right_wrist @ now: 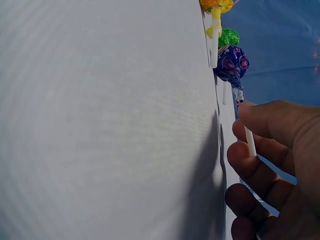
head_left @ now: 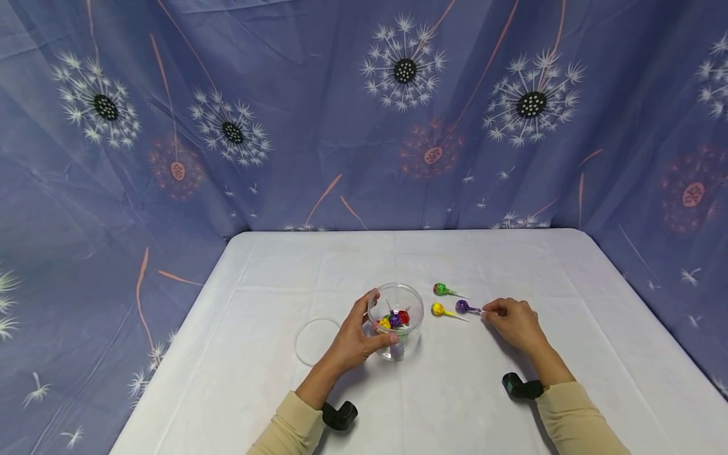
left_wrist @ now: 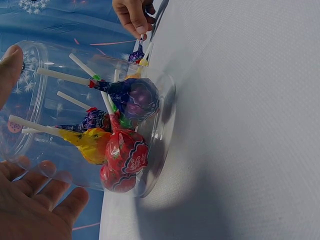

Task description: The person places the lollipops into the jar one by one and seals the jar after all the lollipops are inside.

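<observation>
My left hand [head_left: 358, 341] grips a clear plastic tub [left_wrist: 60, 112] around its side, thumb near the front and fingers behind. Inside the tub stand several wrapped lollipops, among them a red lollipop [left_wrist: 126, 150], a yellow one [left_wrist: 92, 145] and a purple one [left_wrist: 142, 100], sticks pointing up toward the mouth. To the right, my right hand [head_left: 516, 322] pinches the white stick of another purple lollipop [right_wrist: 232, 64] between thumb and fingers. Beside that lollipop lie a yellow lollipop [head_left: 438, 309] and a green lollipop [head_left: 440, 289], their sticks pointing right.
A clear ring-shaped lid [head_left: 297, 344] lies left of the tub, partly behind the left hand. White cloth [head_left: 432, 404] covers the table, and a blue curtain [head_left: 318, 114] with dandelion prints hangs along its back and sides.
</observation>
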Tool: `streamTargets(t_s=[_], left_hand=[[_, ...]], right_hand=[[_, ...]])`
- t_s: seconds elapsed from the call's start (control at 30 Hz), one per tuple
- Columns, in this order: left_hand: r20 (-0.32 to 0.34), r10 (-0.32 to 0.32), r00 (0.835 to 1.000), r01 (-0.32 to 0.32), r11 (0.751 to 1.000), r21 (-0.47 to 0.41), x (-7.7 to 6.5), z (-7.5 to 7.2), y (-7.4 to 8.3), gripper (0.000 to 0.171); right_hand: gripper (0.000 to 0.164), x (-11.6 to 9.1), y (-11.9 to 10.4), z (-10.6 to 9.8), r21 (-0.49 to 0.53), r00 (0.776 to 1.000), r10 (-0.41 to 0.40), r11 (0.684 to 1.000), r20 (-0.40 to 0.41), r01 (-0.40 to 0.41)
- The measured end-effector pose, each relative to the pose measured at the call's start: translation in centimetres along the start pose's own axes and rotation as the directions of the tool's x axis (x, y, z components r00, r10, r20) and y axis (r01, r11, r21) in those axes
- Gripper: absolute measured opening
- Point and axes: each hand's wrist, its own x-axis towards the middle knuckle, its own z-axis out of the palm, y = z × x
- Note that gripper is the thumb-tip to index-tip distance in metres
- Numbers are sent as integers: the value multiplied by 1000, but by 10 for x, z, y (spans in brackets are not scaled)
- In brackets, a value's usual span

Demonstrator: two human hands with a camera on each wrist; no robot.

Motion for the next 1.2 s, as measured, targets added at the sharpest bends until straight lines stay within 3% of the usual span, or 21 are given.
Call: streamTargets(t_s=[0.33, 0.97, 1.2], left_hand=[[0, -2, 1000, 2, 1000, -7, -1, 1, 0, 95], [-5, -4, 1000, 4, 1000, 7, -1, 1, 0, 93], [-6, -3, 1000, 3, 1000, 10, -1, 0, 0, 93]], right_hand=[[12, -1, 0, -1, 5, 1000, -4, 1000, 1, 4], [15, 3, -15, -6, 16, 994, -28, 999, -106, 30], [9, 6, -23, -8, 39, 979, -100, 993, -175, 108]])
